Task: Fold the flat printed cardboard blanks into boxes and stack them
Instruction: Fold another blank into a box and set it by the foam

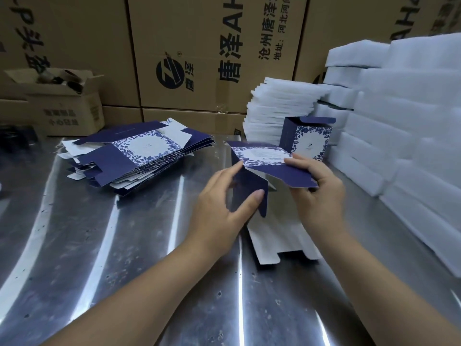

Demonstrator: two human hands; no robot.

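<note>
A half-folded blank (262, 157) is held over the steel table (99, 245), right of centre. Its navy side flap is pinched between the thumb and fingers of the left hand (222, 206). Its right edge is gripped by the right hand (319, 196), thumb on top, fingers curled beneath. A pile of flat blanks (134, 156) lies at left. One folded box (306, 138) stands upright behind, just beside foam sheets (274, 108).

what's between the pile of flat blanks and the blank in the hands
Just bare metal table separates the pile from the held blank, per the head view.
</note>
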